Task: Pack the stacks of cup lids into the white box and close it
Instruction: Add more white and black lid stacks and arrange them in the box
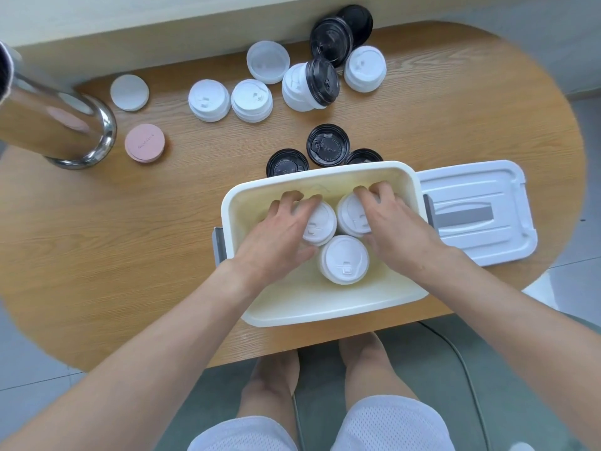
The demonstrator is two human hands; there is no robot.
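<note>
Wooden table (162, 255); lid embossing illegible.

No lettering can be read with certainty; the pink disc (144, 143) carries a short embossed word, too small to make out; the black lid (327, 149) shows raised lettering round its rim, likewise illegible.
</note>
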